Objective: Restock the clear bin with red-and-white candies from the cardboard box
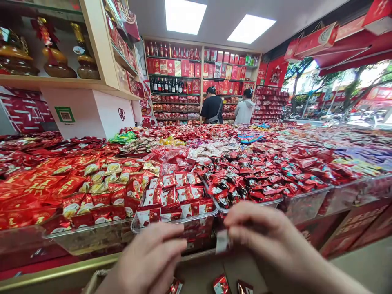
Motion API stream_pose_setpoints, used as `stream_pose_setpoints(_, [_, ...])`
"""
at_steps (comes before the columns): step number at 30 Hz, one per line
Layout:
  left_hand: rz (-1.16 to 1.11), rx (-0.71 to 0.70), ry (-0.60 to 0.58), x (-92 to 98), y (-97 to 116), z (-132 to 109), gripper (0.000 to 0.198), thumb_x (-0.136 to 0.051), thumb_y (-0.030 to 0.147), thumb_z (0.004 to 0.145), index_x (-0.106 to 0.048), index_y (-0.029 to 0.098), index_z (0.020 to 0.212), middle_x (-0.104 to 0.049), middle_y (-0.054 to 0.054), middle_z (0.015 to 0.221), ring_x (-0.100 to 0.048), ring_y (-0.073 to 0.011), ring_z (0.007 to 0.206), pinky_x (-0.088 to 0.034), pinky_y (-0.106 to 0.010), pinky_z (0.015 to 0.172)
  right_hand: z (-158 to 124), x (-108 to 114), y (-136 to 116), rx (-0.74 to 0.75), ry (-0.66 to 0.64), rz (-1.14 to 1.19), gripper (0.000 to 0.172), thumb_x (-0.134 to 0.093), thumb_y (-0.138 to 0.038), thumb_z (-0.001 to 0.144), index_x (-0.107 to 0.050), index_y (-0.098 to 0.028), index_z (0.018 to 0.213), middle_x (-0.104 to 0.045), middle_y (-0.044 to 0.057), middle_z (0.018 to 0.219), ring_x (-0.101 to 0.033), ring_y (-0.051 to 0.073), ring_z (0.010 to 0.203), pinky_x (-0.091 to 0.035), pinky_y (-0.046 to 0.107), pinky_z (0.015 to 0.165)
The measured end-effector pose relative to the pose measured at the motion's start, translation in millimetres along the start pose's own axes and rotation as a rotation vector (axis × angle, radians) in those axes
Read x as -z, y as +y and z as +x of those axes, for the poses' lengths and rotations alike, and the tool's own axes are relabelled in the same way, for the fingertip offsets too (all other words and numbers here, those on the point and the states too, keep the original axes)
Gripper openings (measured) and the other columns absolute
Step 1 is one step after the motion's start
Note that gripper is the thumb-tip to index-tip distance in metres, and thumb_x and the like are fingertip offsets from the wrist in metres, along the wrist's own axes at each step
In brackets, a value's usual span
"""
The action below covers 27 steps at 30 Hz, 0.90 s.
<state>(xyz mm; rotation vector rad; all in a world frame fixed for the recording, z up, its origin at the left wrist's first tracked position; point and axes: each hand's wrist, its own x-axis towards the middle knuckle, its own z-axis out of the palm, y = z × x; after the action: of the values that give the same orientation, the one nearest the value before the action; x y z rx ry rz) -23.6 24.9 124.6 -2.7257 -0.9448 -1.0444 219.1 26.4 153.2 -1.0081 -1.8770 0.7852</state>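
My right hand (260,228) is pinched on a small whitish packet (222,241), just in front of the front edge of the bins. To its left, my left hand (150,257) is blurred, its fingers bent and close together; whatever it may hold is hidden. Below both hands lies an open cardboard box (199,271) with a few small red packets (221,284) inside. Directly beyond my hands stands a clear bin (211,212) heaped with red and white packets (168,196). Right of that bin are dark red packets (245,179).
Durian-labelled packets (98,204) fill a bin at the left, beside orange-red ones (39,183). A shelf unit with bottles (56,61) juts out at upper left. Two people (212,106) stand with their backs turned at the far shelves.
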Motion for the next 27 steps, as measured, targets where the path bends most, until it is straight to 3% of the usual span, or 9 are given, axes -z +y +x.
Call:
stream_pose_setpoints(3, [0.011, 0.189, -0.070, 20.2, -13, 58, 0.023, -0.045, 0.021, 0.077, -0.053, 0.024, 0.099, -0.054, -0.006, 0.107, -0.047, -0.0195, 0.101, -0.038, -0.035, 0.087, 48, 33, -15, 0.084, 0.077, -0.158, 0.012, -0.052, -0.025, 0.073, -0.060, -0.017, 0.074, -0.060, 0.001, 0.068, -0.053, 0.011, 0.064, -0.040, 0.021, 0.058])
stream_pose_setpoints(5, [-0.194, 0.381, -0.099, 20.4, -25, 94, 0.029, -0.046, 0.031, 0.077, -0.049, 0.024, 0.104, -0.055, -0.006, 0.105, -0.050, -0.0195, 0.096, -0.041, -0.035, 0.081, 83, 38, -13, 0.129, 0.057, -0.232, 0.012, -0.052, -0.023, 0.072, -0.061, -0.016, 0.074, -0.060, 0.001, 0.066, -0.053, 0.010, 0.061, -0.039, 0.021, 0.056])
stream_pose_setpoints(9, [-0.702, 0.611, -0.266, 2.8, -52, 139, 0.049, -0.050, 0.036, 0.073, -0.033, 0.020, 0.116, -0.058, -0.001, 0.078, -0.055, -0.0129, 0.071, -0.045, -0.026, 0.061, 136, 19, 7, 0.158, -0.065, -0.399, 0.011, -0.052, -0.019, 0.070, -0.062, -0.014, 0.071, -0.060, 0.001, 0.062, -0.051, 0.009, 0.057, -0.037, 0.021, 0.053])
stream_pose_setpoints(12, [-0.696, 0.649, -0.398, -15.3, -74, 149, 0.039, -0.054, 0.029, 0.068, -0.045, 0.017, 0.103, -0.050, 0.005, 0.060, -0.048, -0.0068, 0.053, -0.042, -0.020, 0.053, 151, 6, 20, 0.111, -0.090, -0.540, 0.012, -0.052, -0.016, 0.067, -0.064, -0.014, 0.072, -0.063, 0.003, 0.066, -0.053, 0.011, 0.060, -0.037, 0.022, 0.055])
stream_pose_setpoints(15, [-0.567, 0.685, -0.454, -32.9, -95, 149, 0.026, -0.056, 0.024, 0.061, -0.054, 0.014, 0.084, -0.047, 0.006, 0.054, -0.044, -0.0062, 0.046, -0.041, -0.020, 0.048, 142, 10, 20, 0.193, -0.008, -0.583, 0.014, -0.050, -0.015, 0.069, -0.063, -0.014, 0.074, -0.064, 0.005, 0.074, -0.054, 0.013, 0.069, -0.038, 0.024, 0.062])
stream_pose_setpoints(18, [-0.458, 0.710, -0.504, -46.9, -108, 149, 0.018, -0.055, 0.021, 0.056, -0.057, 0.013, 0.073, -0.051, 0.004, 0.053, -0.048, -0.0092, 0.047, -0.042, -0.022, 0.047, 117, 28, 9, 0.308, 0.085, -0.534, 0.012, -0.049, -0.017, 0.072, -0.061, -0.015, 0.074, -0.063, 0.004, 0.076, -0.053, 0.012, 0.072, -0.038, 0.024, 0.067])
stream_pose_setpoints(22, [-0.279, 0.661, -0.553, -59.8, -107, 158, 0.016, -0.055, 0.014, 0.051, -0.061, 0.015, 0.066, -0.058, 0.002, 0.056, -0.053, -0.0131, 0.053, -0.041, -0.023, 0.050, 73, 51, 3, 0.306, 0.120, -0.484, 0.009, -0.050, -0.019, 0.073, -0.059, -0.018, 0.075, -0.061, 0.002, 0.080, -0.052, 0.012, 0.077, -0.039, 0.026, 0.071])
stream_pose_setpoints(27, [-0.072, 0.589, -0.549, -65.7, -97, 165, 0.018, -0.052, 0.010, 0.052, -0.063, 0.015, 0.065, -0.064, -0.003, 0.062, -0.057, -0.0165, 0.058, -0.040, -0.024, 0.053, 24, 63, 21, 0.195, 0.049, -0.435, 0.010, -0.047, -0.022, 0.076, -0.057, -0.020, 0.076, -0.058, 0.004, 0.087, -0.052, 0.014, 0.084, -0.041, 0.026, 0.073])
